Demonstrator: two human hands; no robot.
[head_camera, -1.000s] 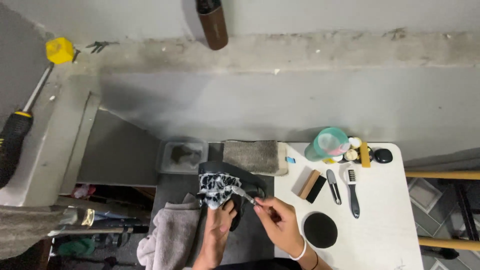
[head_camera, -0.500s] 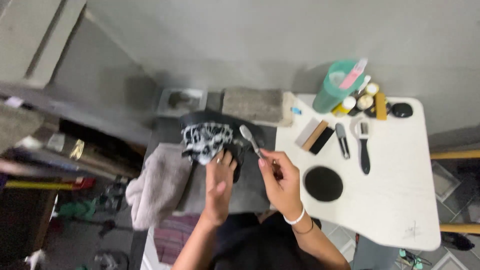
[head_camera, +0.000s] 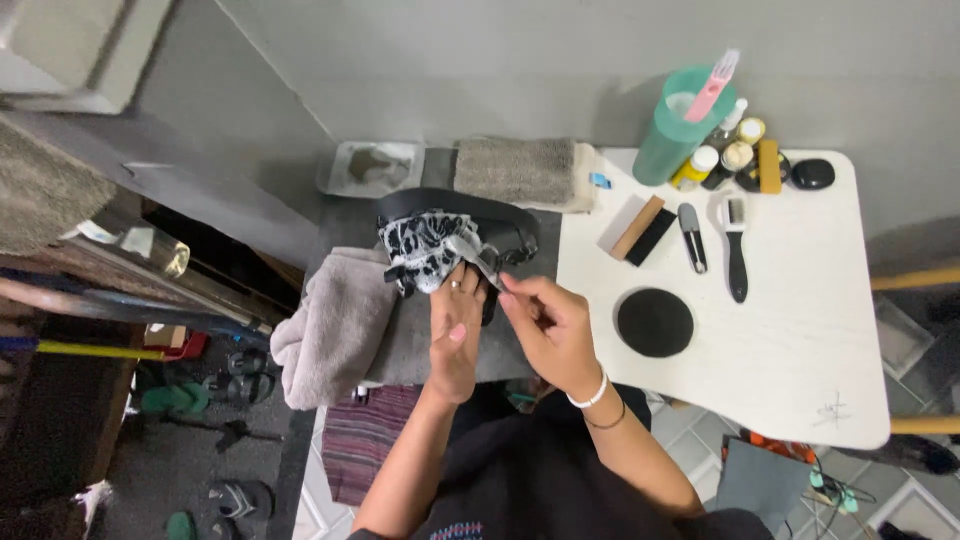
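A black-and-white patterned shoe (head_camera: 428, 248) with a dark sole rim sits on a dark mat (head_camera: 440, 335) at the left end of the white desk (head_camera: 800, 330), just in front of a folded grey-brown towel (head_camera: 515, 168). The left hand (head_camera: 455, 325) lies flat against the shoe's near side, fingers spread over the patterned upper. The right hand (head_camera: 545, 320) is beside it, fingers pinched narrow on a small slim tool (head_camera: 487, 265) whose tip touches the shoe; what kind of tool it is cannot be told.

A grey cloth (head_camera: 335, 325) hangs over the mat's left edge, beyond which the floor drops away. To the right of the hands the desk is open, save for a round black disc (head_camera: 654, 322) close by the right wrist. Farther back lie a wooden-backed brush (head_camera: 640, 228), a black-handled brush (head_camera: 736, 250) and a teal cup (head_camera: 682, 125) with small bottles (head_camera: 735, 155) near the wall. A shallow grey tray (head_camera: 372, 167) stands left of the towel.
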